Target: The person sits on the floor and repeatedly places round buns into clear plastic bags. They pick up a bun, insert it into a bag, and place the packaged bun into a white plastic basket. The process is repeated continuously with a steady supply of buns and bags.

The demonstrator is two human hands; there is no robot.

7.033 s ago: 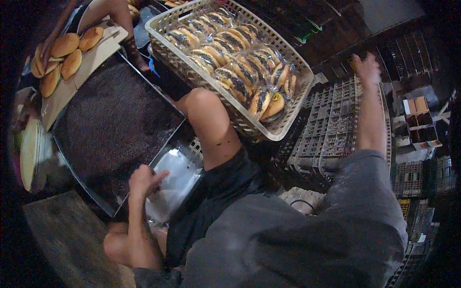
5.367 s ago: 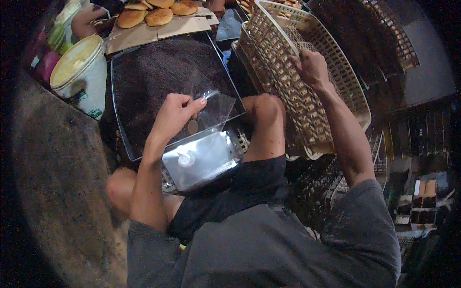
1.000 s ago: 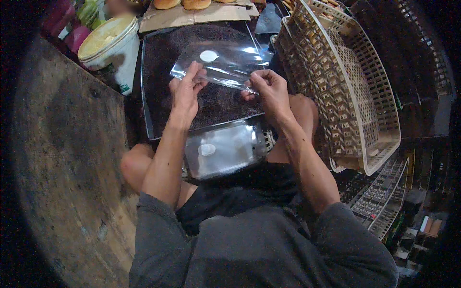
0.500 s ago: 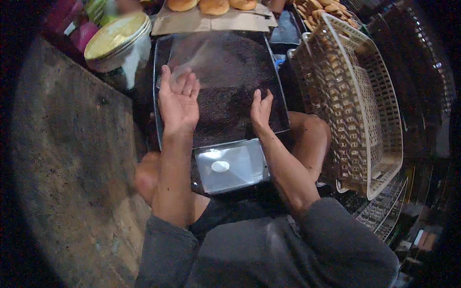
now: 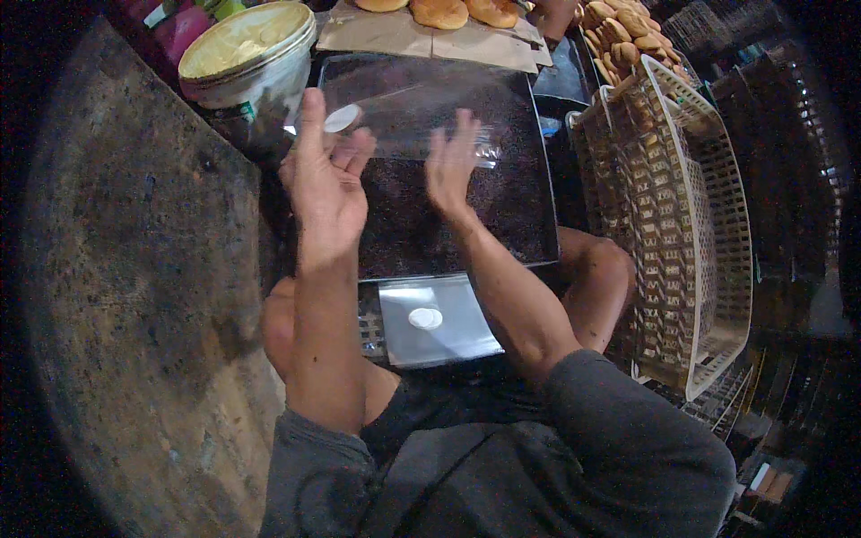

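My left hand [image 5: 327, 193], palm turned up and fingers partly curled, holds a thin clear plastic bag [image 5: 404, 99] with a white oval label [image 5: 343, 118]. The bag spreads sideways above a dark baking tray [image 5: 404, 224]. My right hand [image 5: 451, 166], slightly blurred, is raised with its fingers stretched beside the bag's lower right part; whether it touches the film is unclear. Below the tray's near edge, by my lap, lies a stack of flat clear bags [image 5: 448, 345] with a white label on top.
Round buns [image 5: 439, 13] rest on cardboard [image 5: 386, 34] beyond the tray. At the far left stands a bucket [image 5: 260, 81] of pale yellow cream. A plastic crate [image 5: 646, 224] is on the right, with a heap of bread [image 5: 623, 36] behind it. A wooden board [image 5: 161, 269] fills the left side.
My right hand has moved left and up toward the bag. My left hand has lifted slightly, and the bag is now spread wider, its label showing clearly. The whole view has shifted a little.
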